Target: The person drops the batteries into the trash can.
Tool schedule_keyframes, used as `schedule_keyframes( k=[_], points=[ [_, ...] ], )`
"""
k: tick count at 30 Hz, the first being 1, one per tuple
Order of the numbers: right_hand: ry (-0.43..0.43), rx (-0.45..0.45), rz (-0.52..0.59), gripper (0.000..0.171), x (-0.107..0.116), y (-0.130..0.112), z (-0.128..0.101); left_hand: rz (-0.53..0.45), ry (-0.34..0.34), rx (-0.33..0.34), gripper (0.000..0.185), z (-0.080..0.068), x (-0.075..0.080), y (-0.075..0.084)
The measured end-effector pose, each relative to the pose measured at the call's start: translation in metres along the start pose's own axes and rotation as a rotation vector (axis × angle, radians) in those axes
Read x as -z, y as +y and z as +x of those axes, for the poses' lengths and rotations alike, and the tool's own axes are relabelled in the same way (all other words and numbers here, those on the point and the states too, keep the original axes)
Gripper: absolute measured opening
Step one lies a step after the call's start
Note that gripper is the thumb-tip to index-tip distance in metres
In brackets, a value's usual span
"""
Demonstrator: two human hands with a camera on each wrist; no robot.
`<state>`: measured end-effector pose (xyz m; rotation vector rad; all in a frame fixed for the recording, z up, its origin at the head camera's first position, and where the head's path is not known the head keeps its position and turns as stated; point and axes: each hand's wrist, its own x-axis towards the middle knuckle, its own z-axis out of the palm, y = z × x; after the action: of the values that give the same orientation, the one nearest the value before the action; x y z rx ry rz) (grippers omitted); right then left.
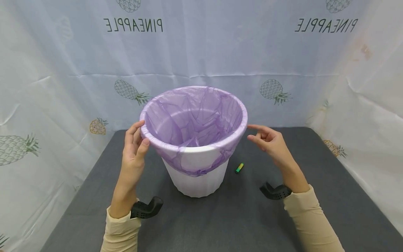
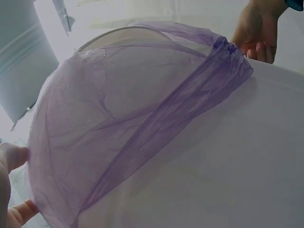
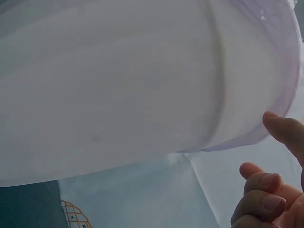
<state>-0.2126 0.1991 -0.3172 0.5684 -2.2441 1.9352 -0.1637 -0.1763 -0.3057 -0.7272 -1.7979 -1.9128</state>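
A white trash bin [image 1: 196, 182] stands upright on the dark table. A thin purple trash bag [image 1: 189, 129] lines it, folded over the rim and hanging down outside in front. My left hand [image 1: 133, 154] is at the left of the rim, fingertips and thumb against the bag's folded edge, as the left wrist view also shows. On the opposite side is my right hand [image 1: 272, 141], its index finger reaching to the rim and thumb held apart. In the right wrist view, the other fingers [image 3: 259, 204] curl loosely, holding nothing, below the bag's edge.
A small green and yellow battery [image 1: 239, 168] lies on the table [image 1: 201, 227], just right of the bin. Pale curtains [image 1: 207, 52] with pineapple prints enclose the back and sides. A black wrist device [image 1: 146, 208] is strapped to each wrist.
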Motion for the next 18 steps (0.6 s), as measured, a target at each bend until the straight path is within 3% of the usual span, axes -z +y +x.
schedule_keyframes(
  k=[6,11,18],
  points=[
    [0.02,-0.028,-0.102,0.03,0.0,0.016,-0.005,-0.003,0.021,0.015,0.044,0.001,-0.001,-0.001],
    [0.03,-0.063,-0.103,0.03,-0.002,0.029,-0.011,0.006,0.053,0.053,0.045,0.002,-0.001,-0.001],
    [0.043,-0.099,-0.154,0.036,-0.006,0.049,-0.016,-0.006,0.022,0.009,0.043,0.001,0.0,-0.003]
  ],
)
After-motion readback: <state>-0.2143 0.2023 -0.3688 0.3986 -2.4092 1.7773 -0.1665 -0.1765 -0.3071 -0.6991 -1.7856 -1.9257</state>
